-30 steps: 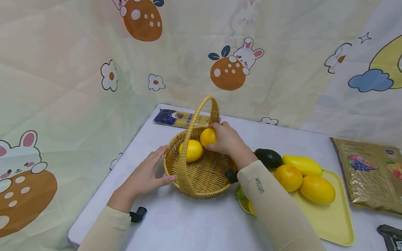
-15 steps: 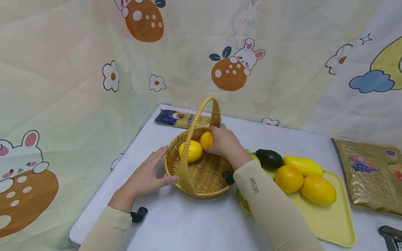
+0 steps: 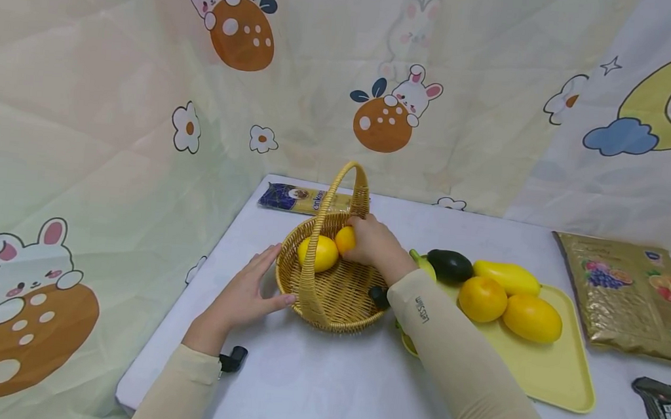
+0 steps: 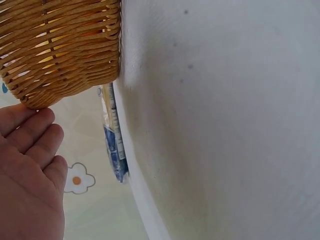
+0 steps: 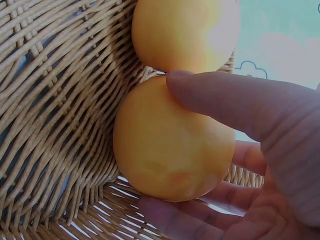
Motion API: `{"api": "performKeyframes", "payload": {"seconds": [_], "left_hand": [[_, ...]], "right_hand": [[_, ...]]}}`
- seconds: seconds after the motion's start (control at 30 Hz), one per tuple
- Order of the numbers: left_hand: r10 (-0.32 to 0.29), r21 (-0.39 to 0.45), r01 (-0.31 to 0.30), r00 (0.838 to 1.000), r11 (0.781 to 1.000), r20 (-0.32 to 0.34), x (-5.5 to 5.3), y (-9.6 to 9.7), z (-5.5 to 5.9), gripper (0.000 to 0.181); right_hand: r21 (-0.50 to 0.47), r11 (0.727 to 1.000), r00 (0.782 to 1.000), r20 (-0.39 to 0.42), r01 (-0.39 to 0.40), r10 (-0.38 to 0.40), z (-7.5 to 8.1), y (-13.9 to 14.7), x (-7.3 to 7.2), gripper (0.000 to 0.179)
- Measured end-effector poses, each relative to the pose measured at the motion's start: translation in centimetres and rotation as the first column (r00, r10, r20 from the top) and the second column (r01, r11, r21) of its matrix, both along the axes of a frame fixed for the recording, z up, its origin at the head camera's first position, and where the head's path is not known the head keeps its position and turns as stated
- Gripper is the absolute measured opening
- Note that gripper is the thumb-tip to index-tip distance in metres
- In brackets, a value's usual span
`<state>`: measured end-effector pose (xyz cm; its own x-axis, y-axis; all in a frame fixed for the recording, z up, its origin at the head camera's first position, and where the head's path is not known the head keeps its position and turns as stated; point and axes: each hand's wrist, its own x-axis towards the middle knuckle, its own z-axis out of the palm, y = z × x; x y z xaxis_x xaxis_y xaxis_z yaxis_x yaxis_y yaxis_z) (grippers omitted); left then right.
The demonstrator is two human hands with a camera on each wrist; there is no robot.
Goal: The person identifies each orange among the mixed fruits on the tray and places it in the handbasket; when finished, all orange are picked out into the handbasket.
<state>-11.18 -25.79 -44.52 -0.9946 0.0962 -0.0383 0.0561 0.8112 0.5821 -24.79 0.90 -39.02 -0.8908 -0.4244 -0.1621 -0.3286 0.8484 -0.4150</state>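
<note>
Orange fruit is inside the wicker basket, beside the yellow fruit, just left of my right hand, which pinches it thumb-to-fingers. Looks round; I read no long axis. Left hand is farther: spread, touching the basket's side.

- Basket, mid-frame: woven wicker — ribbed, low sheen.
- Fruit, centre of right wrist view: smooth, faintly glossy.
- Tray, lower right: smooth, matt, plastic-looking.
- Bag, right edge: crinkled, shiny film.
- Backdrop, top: creased cloth — matt.
</note>
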Motion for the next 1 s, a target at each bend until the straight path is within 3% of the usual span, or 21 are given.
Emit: {"api": "performKeyframes", "payload": {"seconds": [0.37, 1.0], "left_hand": [[-0.009, -0.008, 0.009, 1.0, 1.0, -0.001, 0.1, 0.1, 0.0, 0.116], [-0.032, 0.0, 0.032, 0.999, 0.999, -0.026, 0.0, -0.1, 0.1, 0.116]], "right_hand": [[0.026, 1.0, 1.0, -0.006, -0.006, 0.006, 0.2, 0.3, 0.2, 0.074], [0.031, 0.999, 1.0, -0.024, -0.004, 0.005, 2.9, 2.7, 1.2, 0.075]]}}
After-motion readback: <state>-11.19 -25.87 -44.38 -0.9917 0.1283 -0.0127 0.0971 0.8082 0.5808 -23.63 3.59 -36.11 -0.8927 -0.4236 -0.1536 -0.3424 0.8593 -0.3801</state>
